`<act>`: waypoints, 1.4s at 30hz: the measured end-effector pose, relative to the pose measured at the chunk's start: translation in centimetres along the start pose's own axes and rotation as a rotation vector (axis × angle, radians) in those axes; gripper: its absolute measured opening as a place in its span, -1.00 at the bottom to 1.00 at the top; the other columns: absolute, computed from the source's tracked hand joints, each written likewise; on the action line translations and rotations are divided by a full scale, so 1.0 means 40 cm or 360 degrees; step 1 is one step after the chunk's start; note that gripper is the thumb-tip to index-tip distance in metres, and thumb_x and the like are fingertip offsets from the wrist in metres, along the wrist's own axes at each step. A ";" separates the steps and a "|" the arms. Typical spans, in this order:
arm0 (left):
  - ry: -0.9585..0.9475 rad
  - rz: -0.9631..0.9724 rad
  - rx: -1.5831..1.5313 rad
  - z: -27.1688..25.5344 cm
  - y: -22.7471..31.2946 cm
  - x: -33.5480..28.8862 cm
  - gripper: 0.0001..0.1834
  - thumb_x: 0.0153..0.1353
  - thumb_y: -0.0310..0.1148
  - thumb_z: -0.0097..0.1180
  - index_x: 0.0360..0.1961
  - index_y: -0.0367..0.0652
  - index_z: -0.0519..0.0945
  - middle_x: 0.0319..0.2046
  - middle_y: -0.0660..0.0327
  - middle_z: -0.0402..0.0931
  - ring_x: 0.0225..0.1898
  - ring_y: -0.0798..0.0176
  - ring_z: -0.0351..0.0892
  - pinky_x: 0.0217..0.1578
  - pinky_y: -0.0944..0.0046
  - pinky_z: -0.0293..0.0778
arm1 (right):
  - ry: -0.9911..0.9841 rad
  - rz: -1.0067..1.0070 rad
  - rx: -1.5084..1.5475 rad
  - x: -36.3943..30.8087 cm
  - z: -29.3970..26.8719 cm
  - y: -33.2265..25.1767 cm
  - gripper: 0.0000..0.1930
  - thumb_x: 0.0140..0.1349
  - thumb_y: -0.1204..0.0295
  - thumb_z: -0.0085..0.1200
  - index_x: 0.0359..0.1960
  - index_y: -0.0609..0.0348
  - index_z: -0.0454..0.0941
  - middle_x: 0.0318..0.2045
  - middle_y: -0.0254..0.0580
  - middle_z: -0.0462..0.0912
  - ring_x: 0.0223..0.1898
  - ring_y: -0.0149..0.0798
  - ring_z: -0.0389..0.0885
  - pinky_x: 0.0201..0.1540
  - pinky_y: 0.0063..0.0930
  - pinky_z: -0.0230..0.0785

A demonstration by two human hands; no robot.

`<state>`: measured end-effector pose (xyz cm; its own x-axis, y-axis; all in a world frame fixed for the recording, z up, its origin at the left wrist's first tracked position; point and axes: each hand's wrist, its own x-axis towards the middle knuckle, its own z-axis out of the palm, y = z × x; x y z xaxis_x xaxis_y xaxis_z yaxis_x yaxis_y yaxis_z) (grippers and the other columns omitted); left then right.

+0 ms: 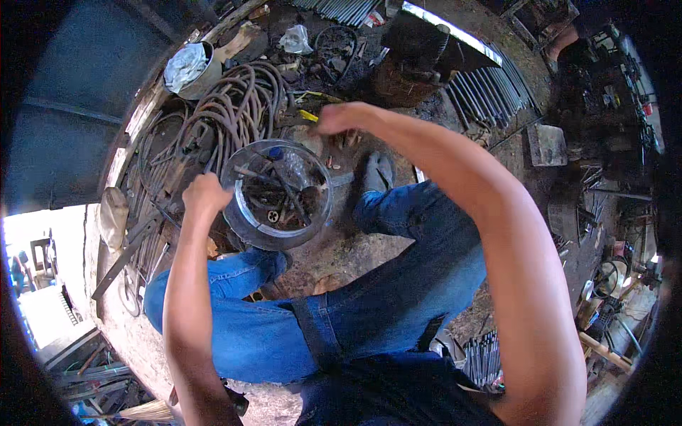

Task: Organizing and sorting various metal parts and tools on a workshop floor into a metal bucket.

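My left hand [205,194] is closed beside the left rim of a round metal container [319,220]. Whether it holds anything is hidden. Inside the container lie metal bars, a round die-like piece [273,216] with holes, and a dark blue cap-like piece [275,153]. Beyond the container, my right hand [339,118] is closed and slightly blurred by motion. A short bright yellow piece [308,116] sticks out from its left side. The rest of that piece is covered by my fingers, so its kind does not show.
Coiled brown hose [245,99] lies behind the container, near a bucket [204,84] with pale plastic in it. An anvil-like dark block [415,67] stands far ahead. Rows of metal rods [490,96] lie to its right. A long flat bar [128,257] leans at left.
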<state>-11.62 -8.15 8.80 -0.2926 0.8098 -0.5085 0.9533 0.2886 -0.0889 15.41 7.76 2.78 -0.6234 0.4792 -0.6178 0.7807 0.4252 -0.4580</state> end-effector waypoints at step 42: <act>0.0249 0.0546 -0.0248 -0.229 -0.069 0.020 -0.53 0.12 -0.32 0.21 0.04 -0.29 0.49 -0.02 -0.11 0.50 0.02 -0.14 0.47 0.09 0.08 0.34 | 0.0067 -0.0141 -0.0671 0.524 0.380 0.354 -0.63 0.13 0.01 0.07 -0.22 -0.01 0.63 -0.25 0.07 0.66 -0.18 0.11 0.62 -0.10 -0.13 0.47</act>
<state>-15.17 -3.62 16.50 0.0214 0.9371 -0.3485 0.9784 0.0521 0.2002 14.03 12.15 -26.38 -0.6951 0.4541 -0.5574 0.6438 0.7383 -0.2013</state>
